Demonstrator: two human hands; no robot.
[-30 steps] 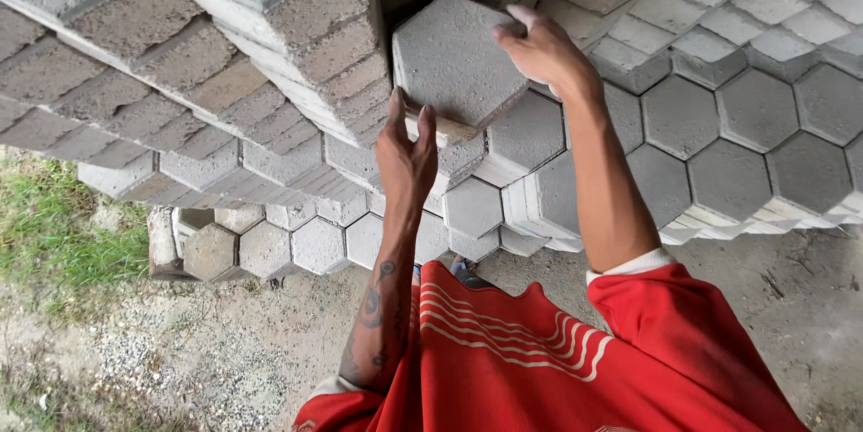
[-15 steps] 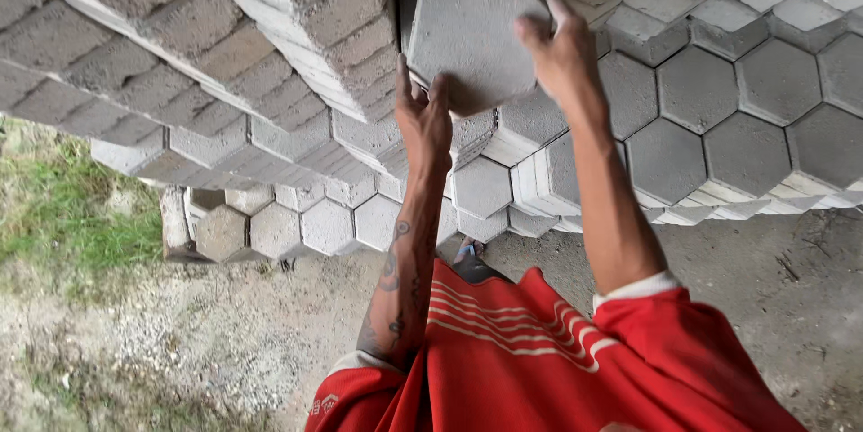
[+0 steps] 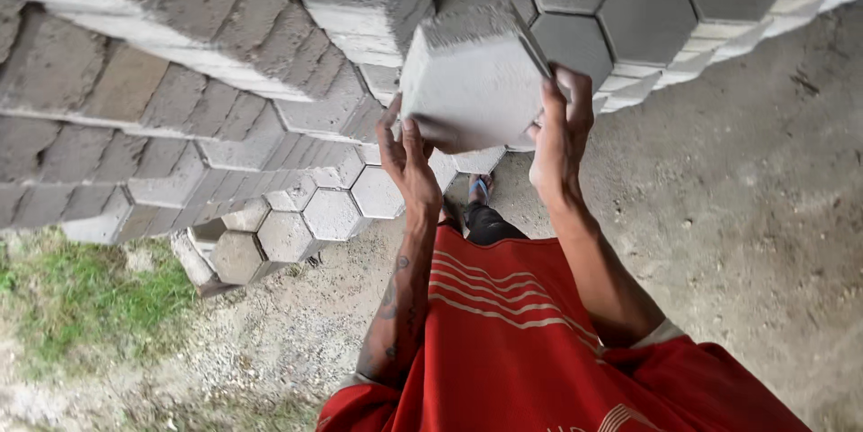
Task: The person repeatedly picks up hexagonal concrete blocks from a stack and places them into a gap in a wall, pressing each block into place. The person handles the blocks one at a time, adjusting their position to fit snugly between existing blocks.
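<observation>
A grey hexagonal concrete paver point(image 3: 472, 77) is lifted clear of the stacks, tilted with one flat face toward me. My left hand point(image 3: 406, 158) grips its lower left edge. My right hand point(image 3: 562, 131) clasps its right side, fingers wrapped over the edge. Both forearms reach up from my red striped shirt point(image 3: 512, 333). Just behind the paver lie rows of matching hexagonal pavers point(image 3: 647, 0).
Tall stacks of pavers point(image 3: 180, 72) rise at the left and top. Lower rows of hexagons point(image 3: 297, 221) reach down to the ground near a grass patch point(image 3: 81, 297). Bare dirt ground point(image 3: 764, 198) spreads to the right. My foot in a sandal point(image 3: 481, 189) shows below the paver.
The paver has come off the stack and toward me, now held in both hands. The view has shifted, with the stacks moving up and left.
</observation>
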